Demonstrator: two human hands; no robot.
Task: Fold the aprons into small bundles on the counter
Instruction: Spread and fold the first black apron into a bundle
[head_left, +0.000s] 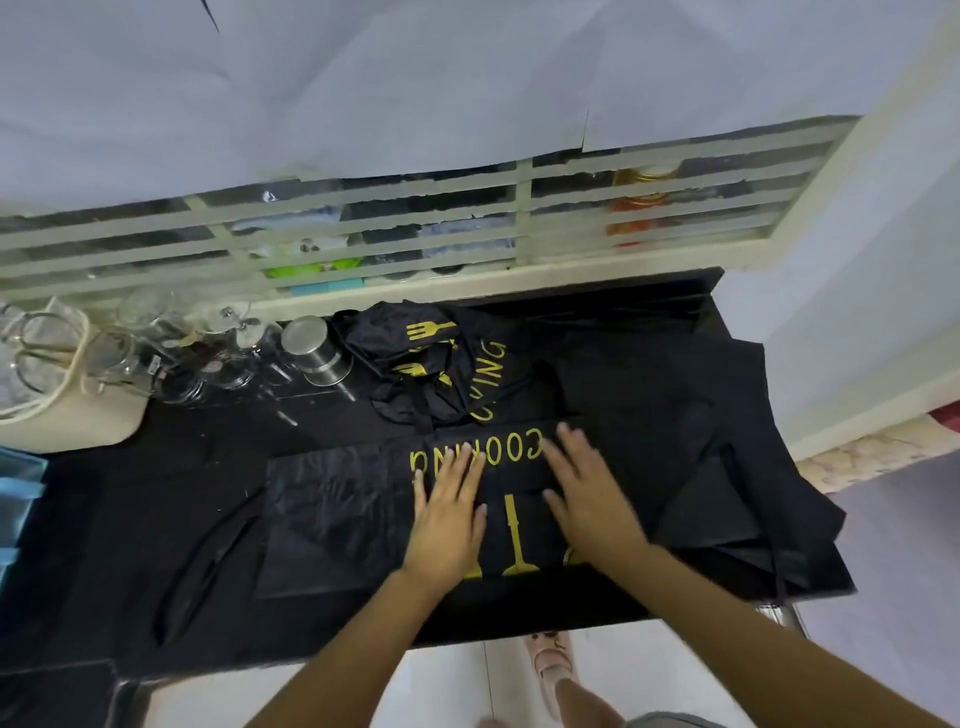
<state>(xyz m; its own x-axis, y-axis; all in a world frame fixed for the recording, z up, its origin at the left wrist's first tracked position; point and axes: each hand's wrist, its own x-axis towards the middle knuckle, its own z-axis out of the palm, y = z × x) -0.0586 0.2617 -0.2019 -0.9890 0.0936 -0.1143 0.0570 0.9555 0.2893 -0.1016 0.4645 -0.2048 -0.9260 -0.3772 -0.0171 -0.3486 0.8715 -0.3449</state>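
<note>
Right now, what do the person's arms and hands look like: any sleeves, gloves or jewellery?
The left hand and right hand are bare: no gloves, and no rings that I can make out. The left forearm and right forearm are uncovered to the frame's edge, with no sleeve, watch or bracelet showing.

Black aprons with yellow print on the dark desk (104, 545)
The flat apron (332, 519), partly folded, lies under the left grip (447, 514) and right grip (592, 499), both pressing it with straight fingers. The crumpled apron (415, 358) sits just beyond them, and the spread apron (701, 441) lies right of the right grip.
</note>
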